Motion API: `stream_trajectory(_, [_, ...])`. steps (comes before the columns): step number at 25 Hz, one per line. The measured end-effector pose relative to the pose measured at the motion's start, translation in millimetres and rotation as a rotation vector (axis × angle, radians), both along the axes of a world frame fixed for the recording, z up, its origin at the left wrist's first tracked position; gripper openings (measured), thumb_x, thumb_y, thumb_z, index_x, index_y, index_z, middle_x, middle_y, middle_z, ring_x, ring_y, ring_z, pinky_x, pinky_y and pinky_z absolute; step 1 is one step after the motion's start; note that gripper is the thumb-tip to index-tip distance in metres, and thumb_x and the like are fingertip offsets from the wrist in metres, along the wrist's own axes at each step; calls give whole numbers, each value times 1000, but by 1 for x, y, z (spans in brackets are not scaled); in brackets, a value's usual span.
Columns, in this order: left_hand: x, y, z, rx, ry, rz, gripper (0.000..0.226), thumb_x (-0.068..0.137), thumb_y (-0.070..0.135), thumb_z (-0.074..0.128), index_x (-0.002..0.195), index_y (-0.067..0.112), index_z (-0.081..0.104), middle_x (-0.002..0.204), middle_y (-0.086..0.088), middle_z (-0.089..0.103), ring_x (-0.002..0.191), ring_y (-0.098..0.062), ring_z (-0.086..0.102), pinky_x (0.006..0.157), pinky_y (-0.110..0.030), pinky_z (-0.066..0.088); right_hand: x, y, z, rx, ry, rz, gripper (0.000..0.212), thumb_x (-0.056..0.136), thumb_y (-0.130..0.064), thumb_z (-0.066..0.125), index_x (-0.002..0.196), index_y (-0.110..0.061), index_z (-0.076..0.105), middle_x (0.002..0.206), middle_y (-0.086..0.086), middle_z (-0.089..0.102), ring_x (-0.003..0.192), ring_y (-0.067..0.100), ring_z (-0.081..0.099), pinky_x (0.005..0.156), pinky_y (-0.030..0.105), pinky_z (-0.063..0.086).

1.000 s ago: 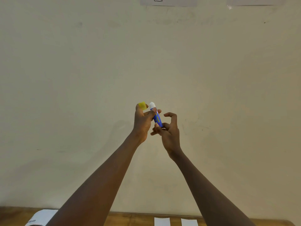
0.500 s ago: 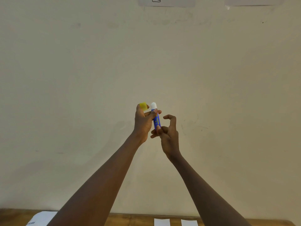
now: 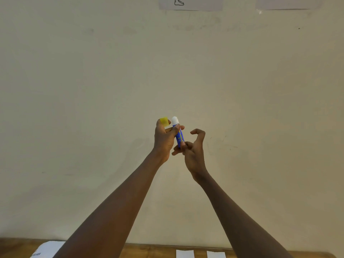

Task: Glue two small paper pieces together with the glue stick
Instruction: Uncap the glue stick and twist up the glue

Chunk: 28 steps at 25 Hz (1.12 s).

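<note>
Little has changed in the last second: my left hand (image 3: 164, 138) still grips the blue glue stick (image 3: 179, 134) and yellow cap (image 3: 164, 121), raised before the wall (image 3: 93, 108). My right hand (image 3: 193, 149), half open, pinches its base, probably twisting up the white glue. Both paper pieces (image 3: 185, 253) wait on the counter (image 3: 149, 250).

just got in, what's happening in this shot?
A person holds a blue glue stick up in front of the wall, cap off. The left hand grips the stick and pinches the yellow cap; the right hand works its base with the fingertips. White glue shows at the top. Two small paper pieces lie untouched on the wooden table.
</note>
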State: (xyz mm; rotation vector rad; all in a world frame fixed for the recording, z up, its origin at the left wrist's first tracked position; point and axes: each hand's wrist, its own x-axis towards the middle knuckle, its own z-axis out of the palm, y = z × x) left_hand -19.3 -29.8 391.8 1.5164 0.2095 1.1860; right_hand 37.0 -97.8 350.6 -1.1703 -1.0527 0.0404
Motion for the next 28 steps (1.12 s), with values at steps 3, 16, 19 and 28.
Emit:
stream_trajectory(3, [-2,2,1,-3,-5,9,21,90,12,49,103,11,31,119,-23,59,93,-25,60,83,-27,48,0,-2,3,-31,58,117,27,94,-9,35,110,-26,21,76,5,63,53,9,63,55,9,47])
stream_trajectory(16, [-5,-6,1,-9,-21,-17,25,89,11,51,103,12,31,116,-22,60,94,-24,60,83,-29,48,-5,0,2,49,47,-58,39,88,-12,53,113,-21,24,84,8,59,60,17,61,55,14,50])
stream_trajectory(19, [-3,-8,0,-5,-22,-17,26,88,11,53,104,12,32,112,-19,62,94,-24,60,85,-30,48,-6,2,3,40,-78,-264,47,79,-3,63,110,-14,30,76,17,63,54,18,59,60,22,53])
stream_trajectory(28, [-4,-6,-2,-4,-16,-9,24,89,12,50,106,13,33,107,-10,60,94,-24,61,82,-31,50,-1,-2,0,-6,-9,-69,46,85,-19,58,114,-25,24,82,6,59,57,13,61,54,11,47])
